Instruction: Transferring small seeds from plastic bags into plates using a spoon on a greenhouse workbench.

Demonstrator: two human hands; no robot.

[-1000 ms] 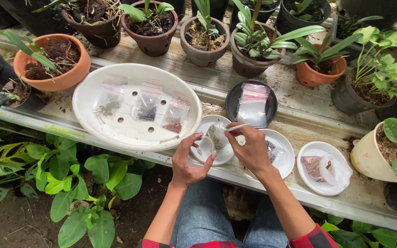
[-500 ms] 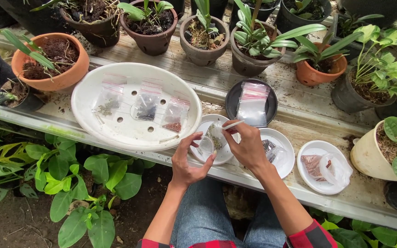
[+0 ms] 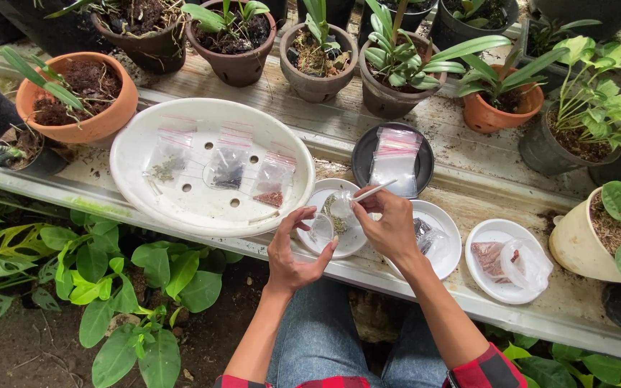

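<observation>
Little has moved since the earlier frames: both hands stay over the small white dish (image 3: 339, 237) at lower centre, and the right hand has slid only slightly left with its stick.

Head view: the left hand (image 3: 292, 251) pinches a small clear bag (image 3: 323, 228) between thumb and fingertips, holding it over the dish. The right hand (image 3: 389, 226) pinches a thin white stick (image 3: 374, 191), whose tip points to the upper right. The bag is see-through and crumpled; greenish-brown seed specks show beside it in the dish.

A large white oval tray (image 3: 203, 205) at centre left holds three zip bags (image 3: 228, 165), with pale, dark and reddish contents. A black dish (image 3: 362, 154) above the hands carries a stack of empty zip bags. A second white dish (image 3: 443, 233) right of the hands holds a bag with dark contents, and a third (image 3: 486, 276) further right holds a bag of pinkish-brown grains. Potted plants (image 3: 389, 72) line the top of the worktop (image 3: 468, 165).
</observation>
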